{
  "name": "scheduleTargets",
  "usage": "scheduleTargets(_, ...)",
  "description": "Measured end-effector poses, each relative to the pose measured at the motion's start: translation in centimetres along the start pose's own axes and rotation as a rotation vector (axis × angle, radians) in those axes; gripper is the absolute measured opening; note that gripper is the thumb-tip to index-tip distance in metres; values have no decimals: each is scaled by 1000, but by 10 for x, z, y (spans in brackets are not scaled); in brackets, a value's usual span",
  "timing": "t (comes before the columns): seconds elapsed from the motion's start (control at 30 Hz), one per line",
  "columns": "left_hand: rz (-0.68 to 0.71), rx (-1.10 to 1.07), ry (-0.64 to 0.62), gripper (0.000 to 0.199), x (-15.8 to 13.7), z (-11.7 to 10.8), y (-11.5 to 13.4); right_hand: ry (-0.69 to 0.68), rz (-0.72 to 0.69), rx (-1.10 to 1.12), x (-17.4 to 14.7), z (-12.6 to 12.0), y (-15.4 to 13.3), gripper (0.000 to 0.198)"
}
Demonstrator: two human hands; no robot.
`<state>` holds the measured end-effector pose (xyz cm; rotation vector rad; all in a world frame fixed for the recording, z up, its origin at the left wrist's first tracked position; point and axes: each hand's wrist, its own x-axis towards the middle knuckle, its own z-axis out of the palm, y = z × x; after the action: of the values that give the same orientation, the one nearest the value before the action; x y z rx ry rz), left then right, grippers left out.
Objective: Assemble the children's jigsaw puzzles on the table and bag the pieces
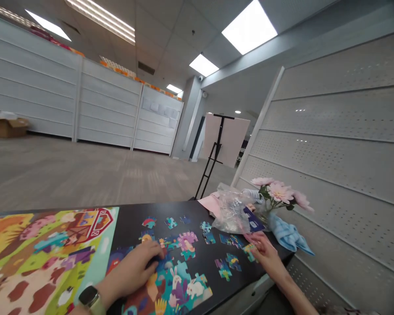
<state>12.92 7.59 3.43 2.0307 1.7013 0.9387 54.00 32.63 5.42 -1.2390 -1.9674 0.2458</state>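
At six o'clock on the smooth dark desk (128, 223), a joined patch of puzzle (195, 288) with rabbits is partly built, its edge knobbly. At eight lies a glossy farm picture (98, 258). The left hand (138, 264), at seven, lies over the patch, fingers bent; whether they grip anything I cannot tell. Loose pieces (223, 270), some apparently clustered, remain around five. The right hand (265, 253), past four, has slightly parted fingers at a yellow-green piece (249, 252); its hold is unclear. Beyond are a crinkled clear bag (231, 214) and pink flowers (280, 191), near four.
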Motion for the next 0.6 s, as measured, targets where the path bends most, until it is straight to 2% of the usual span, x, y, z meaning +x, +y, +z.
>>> scheduleTargets(0.03,4,1,-3,30,0,0,0,-76,14,73,-13,8,-11,42)
scheduleTargets(0.1,7,-1,-8,29,0,0,-1,-315,147,368,-43,30,-35,47)
scheduleTargets(0.13,9,-4,-6,28,0,1,-2,-378,187,481,-58,41,-48,46)
scheduleTargets(0.2,16,-9,-2,27,1,1,-3,-317,226,574,-84,62,-70,44)
scheduleTargets(0.3,21,-11,-3,28,1,1,-3,-208,259,511,-103,78,-91,46)
scheduleTargets(0.4,12,-5,-10,26,1,1,-2,-209,253,441,-106,75,-98,47)
scheduleTargets(0.6,40,-2,-6,28,1,4,-5,-202,276,485,-112,70,-101,50)
